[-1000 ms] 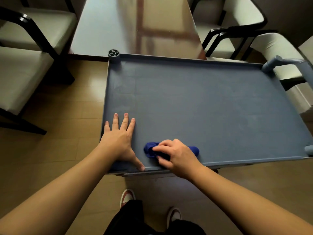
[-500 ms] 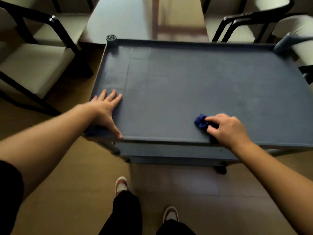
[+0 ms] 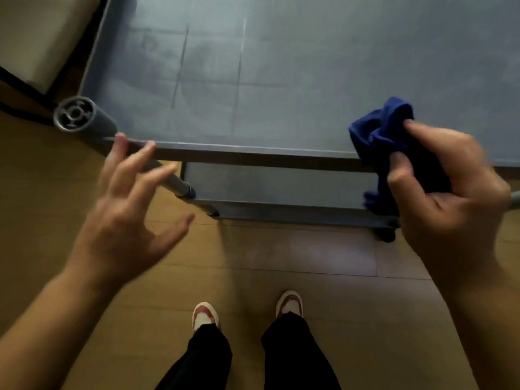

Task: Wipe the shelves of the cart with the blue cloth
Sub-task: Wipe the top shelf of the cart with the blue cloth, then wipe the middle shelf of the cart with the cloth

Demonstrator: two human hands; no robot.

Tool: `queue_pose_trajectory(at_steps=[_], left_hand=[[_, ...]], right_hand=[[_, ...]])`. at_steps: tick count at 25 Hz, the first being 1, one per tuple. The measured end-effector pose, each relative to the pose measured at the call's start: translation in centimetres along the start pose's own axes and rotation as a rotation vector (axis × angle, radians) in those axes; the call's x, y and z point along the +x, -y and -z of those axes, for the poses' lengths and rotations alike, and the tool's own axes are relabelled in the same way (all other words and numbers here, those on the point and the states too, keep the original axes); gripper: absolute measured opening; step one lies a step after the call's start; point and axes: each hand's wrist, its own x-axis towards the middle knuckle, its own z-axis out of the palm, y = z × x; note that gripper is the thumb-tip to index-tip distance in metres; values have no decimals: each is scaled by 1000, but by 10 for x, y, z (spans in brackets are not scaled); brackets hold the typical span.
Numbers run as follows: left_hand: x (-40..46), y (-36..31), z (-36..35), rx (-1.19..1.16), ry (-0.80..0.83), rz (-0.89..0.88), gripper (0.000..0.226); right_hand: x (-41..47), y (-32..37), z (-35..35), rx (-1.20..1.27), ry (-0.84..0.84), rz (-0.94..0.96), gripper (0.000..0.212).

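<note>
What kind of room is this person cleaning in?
Probably a meeting or dining room, though little shows. There is a wood-look plank floor, a cream-cushioned chair with a black frame at upper left, and a grey utility cart with a lower shelf beneath its top.

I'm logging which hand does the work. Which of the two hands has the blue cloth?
The right hand grips the bunched blue cloth above the cart's top shelf edge. The left hand is open and holds nothing.
</note>
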Motion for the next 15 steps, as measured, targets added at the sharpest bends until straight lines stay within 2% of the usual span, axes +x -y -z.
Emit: queue_pose_trajectory(at_steps=[3,6,9,12,15], left_hand=[[-40,12,-73,-141,66,-41,62],[-30,38,-143,-143,175,26,63],[14,67,-193,-51,258,61,90],[58,101,-234,51,342,125,132],[86,128,-264,117,387,163,161]], right_hand=[[-57,9,-52,83,61,-24,32],[-98,6,-123,170,162,-134,31],[-111,-13,-185,245,195,-270,26],[-105,-43,-239,316,113,-343,29],[-82,-68,-279,297,40,-319,27]])
